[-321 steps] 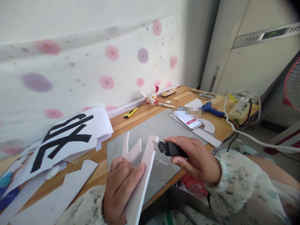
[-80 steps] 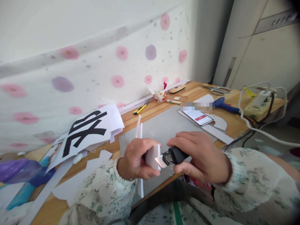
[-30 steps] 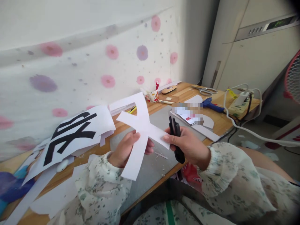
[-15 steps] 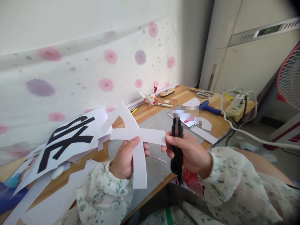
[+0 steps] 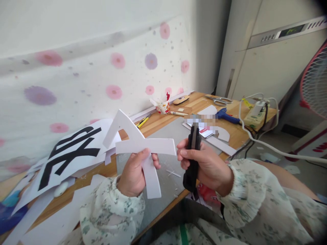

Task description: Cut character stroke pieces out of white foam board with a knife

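Observation:
My left hand (image 5: 135,172) is closed on a white foam-board cutout (image 5: 133,137) shaped like strokes of a character, thumb in front and fingers behind. The cutout is held above the grey cutting mat (image 5: 167,185). My right hand (image 5: 206,163) is wrapped round a black utility knife (image 5: 193,156), which stands nearly upright; whether its blade is out I cannot tell. The fingertips of that hand are close beside the right end of the cutout.
Printed paper with black strokes (image 5: 76,153) lies at the left over white board pieces. Behind the mat are a yellow cutter (image 5: 143,120), a paper cup (image 5: 162,107), a phone (image 5: 204,129), a blue glue gun (image 5: 227,116) and scissors (image 5: 221,100). Cables run from a power strip (image 5: 257,114).
The cutout has moved slightly left and turned, showing its upper-left stroke more fully. My right fingertips have come away from its right end, and the utility knife has tilted a little.

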Demonstrator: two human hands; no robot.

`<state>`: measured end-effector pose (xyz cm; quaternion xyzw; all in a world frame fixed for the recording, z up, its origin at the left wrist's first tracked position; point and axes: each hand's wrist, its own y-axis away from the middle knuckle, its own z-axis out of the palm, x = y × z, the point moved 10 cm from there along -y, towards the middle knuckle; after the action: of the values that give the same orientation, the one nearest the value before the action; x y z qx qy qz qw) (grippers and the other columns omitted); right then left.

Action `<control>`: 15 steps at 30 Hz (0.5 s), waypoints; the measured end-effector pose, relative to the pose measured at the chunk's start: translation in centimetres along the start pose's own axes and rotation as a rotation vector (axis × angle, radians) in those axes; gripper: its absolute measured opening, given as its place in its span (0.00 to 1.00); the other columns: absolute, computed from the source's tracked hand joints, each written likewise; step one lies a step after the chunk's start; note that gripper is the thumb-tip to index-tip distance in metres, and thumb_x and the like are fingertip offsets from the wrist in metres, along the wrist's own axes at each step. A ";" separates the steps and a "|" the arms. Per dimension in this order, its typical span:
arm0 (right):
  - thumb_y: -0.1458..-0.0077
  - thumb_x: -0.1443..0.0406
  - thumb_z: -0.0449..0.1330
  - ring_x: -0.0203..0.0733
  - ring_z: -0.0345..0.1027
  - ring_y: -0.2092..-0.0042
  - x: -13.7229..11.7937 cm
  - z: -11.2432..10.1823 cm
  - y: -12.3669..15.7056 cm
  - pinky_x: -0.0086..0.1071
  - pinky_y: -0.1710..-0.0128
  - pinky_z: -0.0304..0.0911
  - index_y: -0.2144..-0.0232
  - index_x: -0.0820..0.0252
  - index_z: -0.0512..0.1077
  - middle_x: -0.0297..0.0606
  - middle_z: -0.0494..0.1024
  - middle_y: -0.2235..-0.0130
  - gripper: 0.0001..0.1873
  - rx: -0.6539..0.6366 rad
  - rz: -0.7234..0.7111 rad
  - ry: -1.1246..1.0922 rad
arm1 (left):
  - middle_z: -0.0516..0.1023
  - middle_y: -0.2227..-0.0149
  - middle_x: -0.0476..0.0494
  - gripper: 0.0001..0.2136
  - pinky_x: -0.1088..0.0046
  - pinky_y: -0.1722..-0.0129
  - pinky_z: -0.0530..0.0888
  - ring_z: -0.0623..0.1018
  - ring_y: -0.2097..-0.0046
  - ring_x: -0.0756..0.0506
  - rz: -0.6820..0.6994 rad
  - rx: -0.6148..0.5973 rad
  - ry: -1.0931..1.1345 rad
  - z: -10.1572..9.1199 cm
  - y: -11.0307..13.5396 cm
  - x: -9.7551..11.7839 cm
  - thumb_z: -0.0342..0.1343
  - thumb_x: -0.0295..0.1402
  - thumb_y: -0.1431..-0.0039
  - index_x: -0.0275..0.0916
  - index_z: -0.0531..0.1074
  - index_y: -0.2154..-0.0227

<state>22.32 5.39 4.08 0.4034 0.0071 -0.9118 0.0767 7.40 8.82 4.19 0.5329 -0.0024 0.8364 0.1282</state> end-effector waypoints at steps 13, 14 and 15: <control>0.63 0.64 0.72 0.29 0.58 0.79 0.4 0.5 0.1 0.25 0.78 0.53 0.69 0.61 0.71 0.32 0.76 0.76 0.18 0.013 0.027 0.025 | 0.74 0.80 0.48 0.11 0.76 0.77 0.74 0.72 0.78 0.51 0.023 0.030 -0.027 -0.1 0.2 0.1 0.68 0.36 0.56 0.34 0.74 0.76; 0.63 0.65 0.72 0.29 0.58 0.79 0.5 0.4 0.1 0.25 0.78 0.52 0.69 0.60 0.71 0.31 0.75 0.77 0.18 0.016 0.033 0.025 | 0.74 0.80 0.48 0.11 0.76 0.76 0.74 0.73 0.78 0.51 0.035 0.017 -0.042 0.0 0.2 0.2 0.67 0.36 0.54 0.34 0.74 0.77; 0.64 0.65 0.72 0.29 0.58 0.79 0.6 0.4 0.1 0.25 0.78 0.52 0.69 0.60 0.71 0.31 0.75 0.77 0.18 0.019 0.040 0.023 | 0.74 0.80 0.48 0.11 0.76 0.76 0.74 0.73 0.78 0.51 0.046 0.010 -0.056 0.0 0.2 0.2 0.66 0.36 0.53 0.34 0.74 0.77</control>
<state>21.65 5.21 3.86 0.4148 -0.0088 -0.9053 0.0908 7.23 8.71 4.40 0.5565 -0.0142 0.8240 0.1060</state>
